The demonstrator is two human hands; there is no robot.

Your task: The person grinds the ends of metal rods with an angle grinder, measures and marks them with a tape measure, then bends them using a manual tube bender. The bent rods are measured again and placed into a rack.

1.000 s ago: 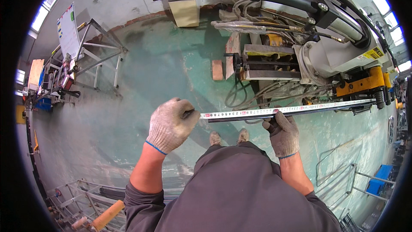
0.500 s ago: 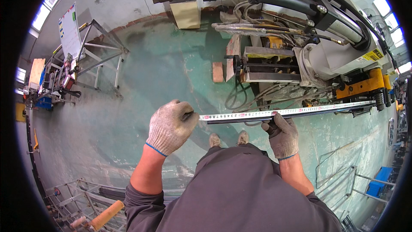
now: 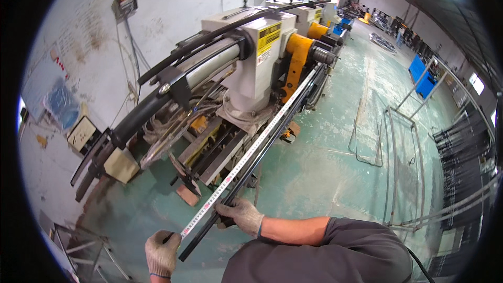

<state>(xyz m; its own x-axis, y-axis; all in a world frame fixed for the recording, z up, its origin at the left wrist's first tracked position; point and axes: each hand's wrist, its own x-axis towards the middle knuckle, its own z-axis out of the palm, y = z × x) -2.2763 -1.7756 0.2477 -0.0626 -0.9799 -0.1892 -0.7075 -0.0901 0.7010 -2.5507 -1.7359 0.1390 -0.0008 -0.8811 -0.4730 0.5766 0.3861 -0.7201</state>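
Observation:
A long white tape measure blade (image 3: pixel 229 178) stretches from my left hand (image 3: pixel 161 254) up toward the machine's far end. My gloved left fingers are pinched on its near tip. Beside the blade, on its right, runs a long thin black bar (image 3: pixel 198 242), its near end sticking out below my hands. My gloved right hand (image 3: pixel 242 216) is closed around this bar a little farther up. Some of its fingers are hidden underneath, and I cannot tell whether they touch the blade. The far ends of blade and bar reach the orange machine arm (image 3: pixel 297 63).
A large bending machine (image 3: pixel 257 73) with a grey cylinder (image 3: pixel 215 73) stands left of the blade. A brick (image 3: pixel 187 197) lies on the floor by its base. Metal frames (image 3: pixel 403 167) stand at right, with a blue bin (image 3: pixel 422 76) behind and black strips (image 3: pixel 463 167) hanging nearby.
My view has swung right and up, along the machine and down the workshop. Both hands keep their holds; the blade and bar now run diagonally away from me in view.

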